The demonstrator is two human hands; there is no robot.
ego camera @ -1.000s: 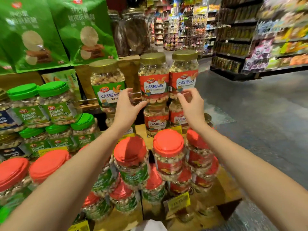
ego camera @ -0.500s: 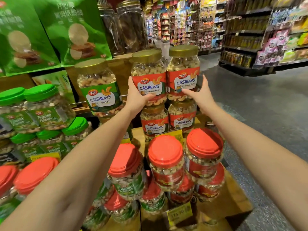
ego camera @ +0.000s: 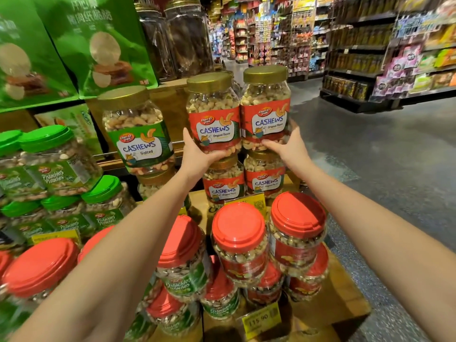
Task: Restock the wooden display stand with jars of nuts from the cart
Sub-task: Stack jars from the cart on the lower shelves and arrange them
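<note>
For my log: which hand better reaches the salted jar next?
Left, probably: the left hand, gripping the middle jar, is nearer the salted jar; the right hand holds the rightmost jar.

The left top jar (ego camera: 213,114) and right top jar (ego camera: 265,107) stand side by side, each seemingly resting on a lower cashew jar (ego camera: 223,186). A salted jar (ego camera: 138,134) sits left; pistachio jars (ego camera: 183,262) are stacked in front, lower.

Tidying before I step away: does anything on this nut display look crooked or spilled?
The green-label salted cashews jar tilts left atop its stack, unlike the left red-label jar and right red-label jar; the wide lens may exaggerate. No spills visible.
</note>
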